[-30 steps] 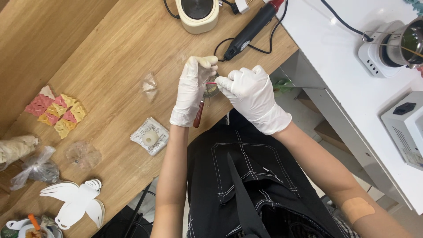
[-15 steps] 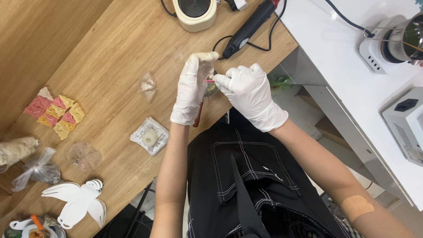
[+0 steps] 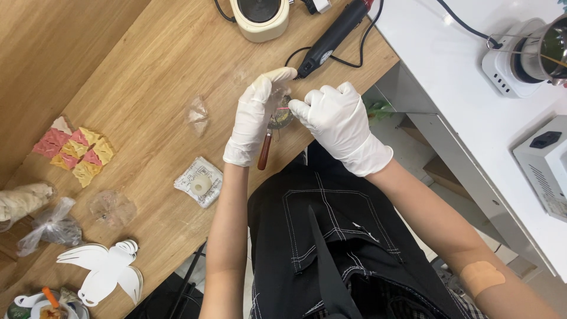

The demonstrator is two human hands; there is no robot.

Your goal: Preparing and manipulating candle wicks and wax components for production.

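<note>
Both my hands wear white gloves and meet over the near edge of a wooden table [image 3: 147, 71]. My left hand [image 3: 255, 115] is closed around a small clear plastic bag and a small round dark object [image 3: 282, 116]. A tool with a reddish-brown wooden handle [image 3: 264, 152] hangs down below that hand. My right hand [image 3: 335, 118] pinches at the same round object from the right, fingers closed on it. What exactly lies between the fingertips is hidden.
A black corded rotary tool [image 3: 332, 36] and a cream round appliance [image 3: 260, 16] lie at the far edge. On the table are a crumpled clear bag [image 3: 197, 115], a white packet [image 3: 199, 182], coloured paper pieces [image 3: 77, 150], white paper wings [image 3: 103, 269] and plastic bags [image 3: 50, 224]. A white counter [image 3: 472, 77] with devices stands at right.
Both hands have stayed together at the table edge with only small finger movements; my right hand's fingers have curled tighter over the small object.
</note>
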